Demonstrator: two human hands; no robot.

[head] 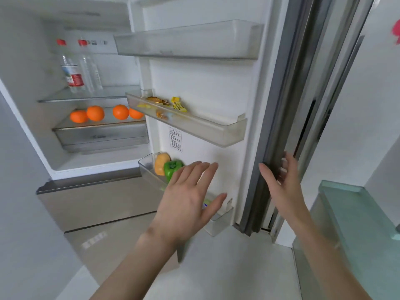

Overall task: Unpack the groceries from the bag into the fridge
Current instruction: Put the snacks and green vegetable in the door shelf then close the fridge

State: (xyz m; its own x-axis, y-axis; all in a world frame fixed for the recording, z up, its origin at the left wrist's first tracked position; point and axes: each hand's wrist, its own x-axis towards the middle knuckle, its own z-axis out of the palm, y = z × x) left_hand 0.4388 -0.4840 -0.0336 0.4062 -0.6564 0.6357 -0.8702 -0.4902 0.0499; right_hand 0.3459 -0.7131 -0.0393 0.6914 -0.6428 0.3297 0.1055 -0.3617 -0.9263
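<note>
Far up-left of both hands: two bottles [72, 68], four oranges [95, 113] in the fridge [28, 68]. Just beyond left hand [186, 200], fingers spread, empty: one green pepper [172, 169]. Right hand [281, 182], fingers straight, on door edge [268, 135]. Bag unseen.

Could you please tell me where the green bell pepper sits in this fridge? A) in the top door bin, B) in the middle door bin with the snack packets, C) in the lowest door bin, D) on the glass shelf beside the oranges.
C: the green bell pepper sits in the lowest door bin, beside a yellow-orange vegetable.
</note>
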